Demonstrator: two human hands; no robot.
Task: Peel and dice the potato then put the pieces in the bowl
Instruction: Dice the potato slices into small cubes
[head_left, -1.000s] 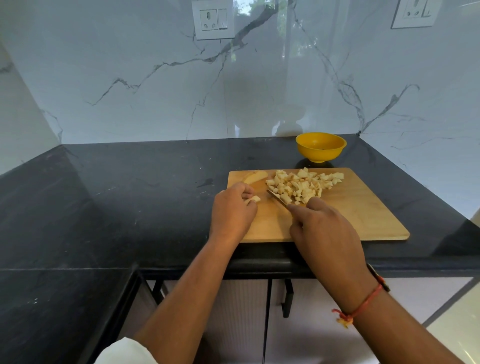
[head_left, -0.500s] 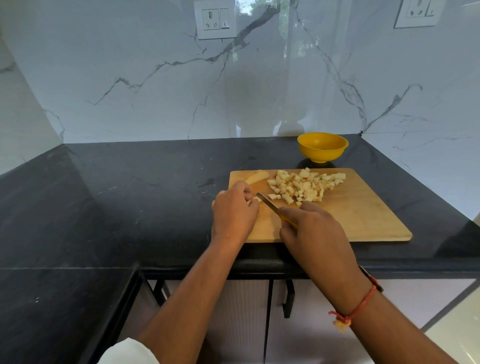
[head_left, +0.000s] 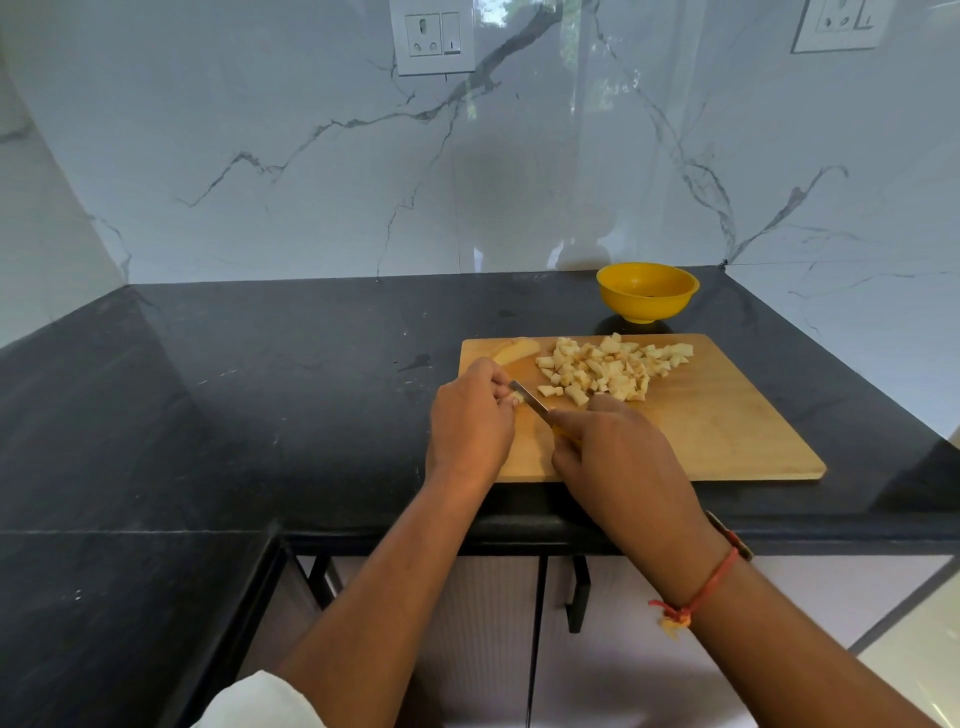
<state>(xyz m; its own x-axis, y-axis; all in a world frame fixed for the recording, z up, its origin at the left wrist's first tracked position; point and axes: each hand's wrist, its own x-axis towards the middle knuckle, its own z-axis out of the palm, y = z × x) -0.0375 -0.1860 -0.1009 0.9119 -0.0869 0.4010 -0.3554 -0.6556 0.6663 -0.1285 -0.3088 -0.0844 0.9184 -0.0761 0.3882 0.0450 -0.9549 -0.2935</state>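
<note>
Left hand (head_left: 470, 421) pinched a small potato piece (head_left: 516, 398), mostly hidden at its fingertips. The right hand (head_left: 618, 457) gripped the knife (head_left: 527, 397), blade beside that piece. Likely firm, light and slippery, it wanted a fingertip hold clear of the edge. Diced cubes (head_left: 602, 369) lay just beyond the right hand.

Left hand (head_left: 470, 421): fingers curled; small potato piece (head_left: 516, 398) pinched at the fingertips, down on the cutting board (head_left: 727, 431).
Right hand (head_left: 618, 457): closed round the knife (head_left: 529, 399); yellow handle partly seen under the fingers.
Blade: angled from the right-hand grip toward the left fingertips; tip at the pinched piece, contact not resolved.
Diced pile (head_left: 605, 369): on the board, just beyond the knife grip and to its right.
Pale strip (head_left: 514, 351): at the board's far corner, beyond the left-hand grip.
Bowl (head_left: 647, 291): yellow, on the black counter (head_left: 311, 364), well beyond both grips, off the board.
</note>
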